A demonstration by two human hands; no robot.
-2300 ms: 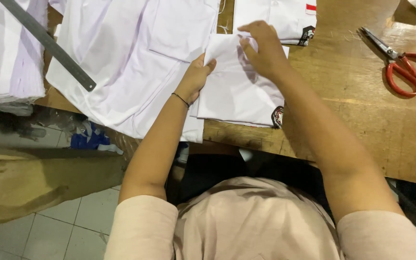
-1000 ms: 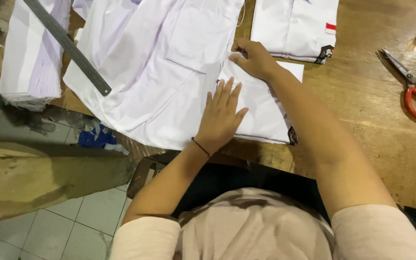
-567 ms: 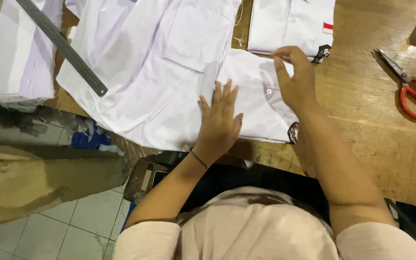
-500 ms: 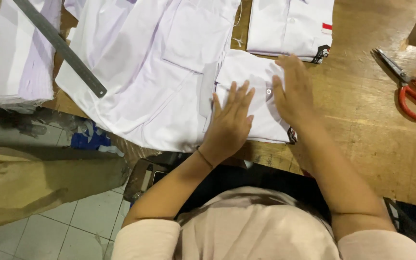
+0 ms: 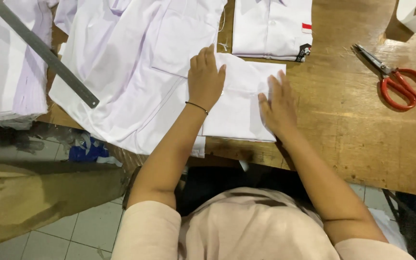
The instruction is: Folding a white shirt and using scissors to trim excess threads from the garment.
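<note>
Both hands flat, fingers spread wide: left hand [image 5: 205, 77] and right hand [image 5: 278, 106] press the folded white shirt [image 5: 239, 103] on the table [image 5: 352, 125].

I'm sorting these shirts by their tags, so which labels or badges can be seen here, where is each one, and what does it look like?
Red and white label: a small rectangle, red above white, on the folded white shirt at the table's far side, near its right edge.
Dark badge: a small black patch with faint markings, at the same shirt's lower right corner.
No label shows on the folded white piece under the left hand and right hand.
</note>
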